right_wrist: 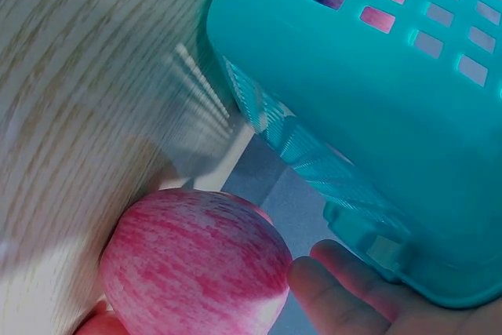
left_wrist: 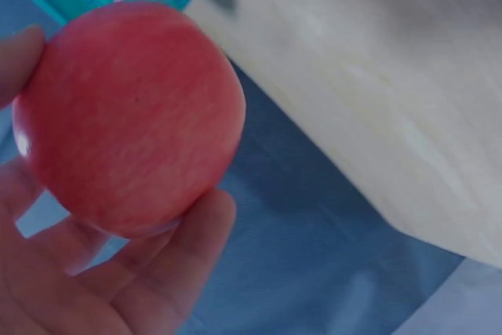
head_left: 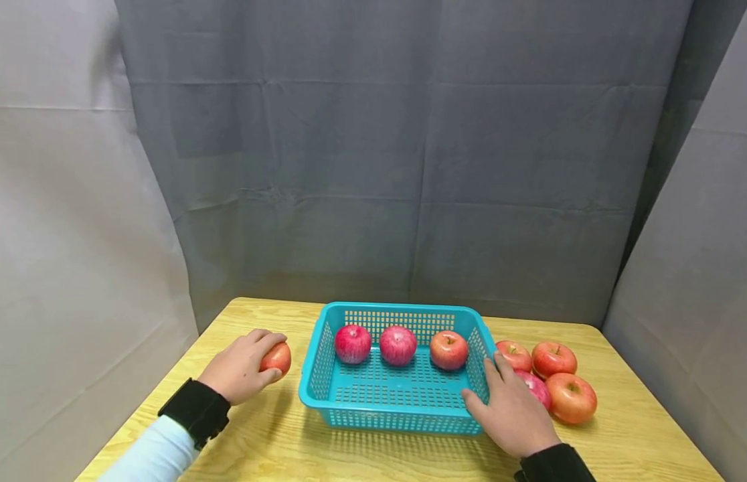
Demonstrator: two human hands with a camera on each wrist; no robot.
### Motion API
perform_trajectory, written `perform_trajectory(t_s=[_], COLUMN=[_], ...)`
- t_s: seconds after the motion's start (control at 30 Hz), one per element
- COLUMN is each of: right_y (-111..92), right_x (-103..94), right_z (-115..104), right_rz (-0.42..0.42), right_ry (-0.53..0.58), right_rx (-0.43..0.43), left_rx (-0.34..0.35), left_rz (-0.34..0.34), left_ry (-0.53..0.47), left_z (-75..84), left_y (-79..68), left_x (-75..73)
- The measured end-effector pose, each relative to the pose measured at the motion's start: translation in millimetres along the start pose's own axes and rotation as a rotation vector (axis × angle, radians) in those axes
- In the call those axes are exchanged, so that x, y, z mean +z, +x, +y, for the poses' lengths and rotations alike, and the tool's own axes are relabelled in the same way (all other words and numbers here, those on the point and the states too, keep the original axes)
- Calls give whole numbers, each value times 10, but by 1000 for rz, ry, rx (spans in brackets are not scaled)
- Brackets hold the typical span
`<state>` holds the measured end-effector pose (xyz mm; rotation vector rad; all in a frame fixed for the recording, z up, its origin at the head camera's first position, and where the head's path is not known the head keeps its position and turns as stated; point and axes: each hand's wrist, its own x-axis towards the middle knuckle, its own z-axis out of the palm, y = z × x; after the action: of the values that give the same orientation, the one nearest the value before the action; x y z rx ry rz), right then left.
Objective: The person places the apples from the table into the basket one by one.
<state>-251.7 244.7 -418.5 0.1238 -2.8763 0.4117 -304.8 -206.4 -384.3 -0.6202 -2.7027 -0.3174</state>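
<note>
In the head view my left hand (head_left: 243, 368) grips a red apple (head_left: 276, 359) to the left of a turquoise plastic basket (head_left: 403, 420). The left wrist view shows the apple (left_wrist: 133, 123) large, with fingertips and thumb curled round its sides. Two deep-pink streaked round fruits (head_left: 352, 344) and one red apple (head_left: 448, 350) sit in a row inside the basket. My right hand (head_left: 512, 408) lies at the basket's right rim, its fingers fairly straight. Its fingertips (right_wrist: 318, 292) reach beside a pink-streaked fruit (right_wrist: 196, 264) outside the basket wall in the right wrist view; the thumb is hidden there.
Several red apples (head_left: 571, 398) and a pink-streaked fruit (head_left: 535, 390) cluster on the wooden table (head_left: 259, 442), right of the basket. A grey cloth (head_left: 349, 147) hangs behind the table's back edge, with pale cloths (head_left: 66, 234) at both sides.
</note>
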Motion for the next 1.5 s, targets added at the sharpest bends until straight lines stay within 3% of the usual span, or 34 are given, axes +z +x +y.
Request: perform_trajectory(t_s=[0.33,0.7,0.83,1.03,1.3,1.5], right_y=[2,-13,-8,-8,-7,8], right_x=[-18,23,23,41,20,17], right_z=[23,38,41,40,0,3], right_rz=[-4,-16,-16,-5,-8,-2], right_ry=[-3,-8,-9,-4,-7,-10], right_rx=[6,9,9,3,16,16], left_rx=[58,208,243,227,257,262], left_rz=[-7,11,-9,-73,-103,-120], left_ry=[15,27,33,32,-9,16], left_z=[283,570,700,864,988,1084], left_y=[251,548,659,769,867,976], left_x=[-176,-224,-188,-78,63,187])
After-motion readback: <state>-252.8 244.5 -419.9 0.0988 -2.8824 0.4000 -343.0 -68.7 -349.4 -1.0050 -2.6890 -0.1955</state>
